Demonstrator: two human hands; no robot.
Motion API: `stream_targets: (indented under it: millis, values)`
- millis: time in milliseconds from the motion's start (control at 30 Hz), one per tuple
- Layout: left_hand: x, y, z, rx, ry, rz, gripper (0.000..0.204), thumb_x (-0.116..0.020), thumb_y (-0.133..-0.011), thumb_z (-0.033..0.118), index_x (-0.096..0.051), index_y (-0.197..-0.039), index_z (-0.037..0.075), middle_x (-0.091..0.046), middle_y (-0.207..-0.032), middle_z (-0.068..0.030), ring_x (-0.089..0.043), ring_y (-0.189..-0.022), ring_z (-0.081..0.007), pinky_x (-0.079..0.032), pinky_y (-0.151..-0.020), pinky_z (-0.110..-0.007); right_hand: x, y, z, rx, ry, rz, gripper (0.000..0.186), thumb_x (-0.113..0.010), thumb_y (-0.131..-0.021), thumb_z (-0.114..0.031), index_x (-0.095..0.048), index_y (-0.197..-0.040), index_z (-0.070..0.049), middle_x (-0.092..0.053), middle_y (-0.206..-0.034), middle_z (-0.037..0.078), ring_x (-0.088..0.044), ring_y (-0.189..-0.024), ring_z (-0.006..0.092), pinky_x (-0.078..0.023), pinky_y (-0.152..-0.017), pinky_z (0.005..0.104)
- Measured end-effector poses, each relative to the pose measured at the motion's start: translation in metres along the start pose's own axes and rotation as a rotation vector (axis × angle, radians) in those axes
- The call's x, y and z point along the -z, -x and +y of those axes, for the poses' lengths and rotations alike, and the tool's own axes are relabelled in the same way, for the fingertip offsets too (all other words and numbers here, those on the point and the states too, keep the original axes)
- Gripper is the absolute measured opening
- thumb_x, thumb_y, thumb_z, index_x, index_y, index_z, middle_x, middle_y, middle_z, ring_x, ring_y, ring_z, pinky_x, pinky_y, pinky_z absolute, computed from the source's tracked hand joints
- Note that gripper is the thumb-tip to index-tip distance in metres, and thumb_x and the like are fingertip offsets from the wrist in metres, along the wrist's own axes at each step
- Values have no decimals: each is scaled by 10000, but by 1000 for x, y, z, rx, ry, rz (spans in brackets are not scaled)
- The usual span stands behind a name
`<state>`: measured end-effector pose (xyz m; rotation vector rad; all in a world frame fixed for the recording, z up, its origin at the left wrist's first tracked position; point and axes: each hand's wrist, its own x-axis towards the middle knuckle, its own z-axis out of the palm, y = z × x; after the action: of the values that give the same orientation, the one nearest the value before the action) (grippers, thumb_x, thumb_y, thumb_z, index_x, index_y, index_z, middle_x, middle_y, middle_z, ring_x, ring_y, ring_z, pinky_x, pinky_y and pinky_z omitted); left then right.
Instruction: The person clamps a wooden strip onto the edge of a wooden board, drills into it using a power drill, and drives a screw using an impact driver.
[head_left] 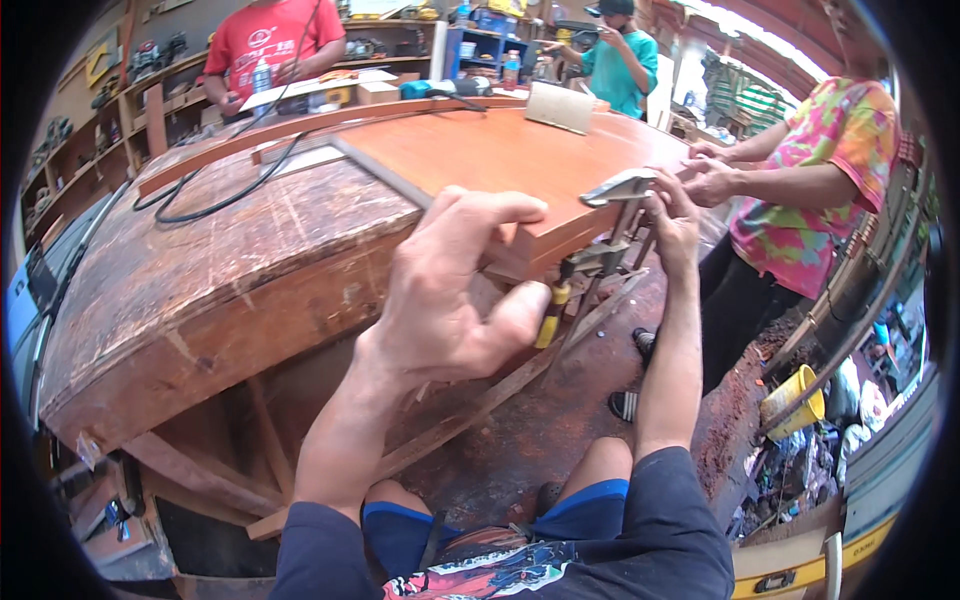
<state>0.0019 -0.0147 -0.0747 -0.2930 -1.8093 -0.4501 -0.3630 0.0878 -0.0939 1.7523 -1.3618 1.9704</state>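
Fingers (680, 194) of your right hand (673, 222) around silver metal clamp (615, 187), left hand (435, 290) curled by brown wooden block (512, 252), grip unclear.

1. Red shirt (300, 38), at the far side: white print on the chest, a round emblem (260, 38) above 1 line of lettering.
2. Yellow strip (845, 556), lower right: small dark marking, too tiny to read.
3. Dark shirt (345, 560), at the lower edge: colourful print (500, 572), any wording unclear.
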Motion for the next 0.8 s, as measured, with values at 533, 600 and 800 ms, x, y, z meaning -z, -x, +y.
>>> stream_targets:
  millis: [533,600,800]
  values:
    - [-21,0,5,45,5,203,317,-725,-776,77,-644,-1077,16,-627,-933,-110,-582,-756,-193,-493,-666,-301,-14,2,-1,-18,-19,29,340,-761,-899,-203,-686,-1188,-40,-585,-1314,34,-592,-1087,137,-506,-887,286]
    - [-19,4,6,17,-32,170,332,-740,-761,83,-644,-1073,26,-623,-968,-123,-590,-795,-220,-502,-689,-319,-16,2,-2,-21,13,34,345,-759,-900,-209,-684,-1189,-37,-585,-1317,37,-594,-1074,132,-511,-864,280]
    - [-13,5,6,-111,-251,52,382,-782,-697,99,-644,-1051,56,-619,-1049,-147,-596,-922,-308,-516,-783,-405,-15,2,-3,-26,27,41,338,-753,-904,-209,-685,-1188,-40,-584,-1321,47,-599,-1059,124,-511,-862,277]
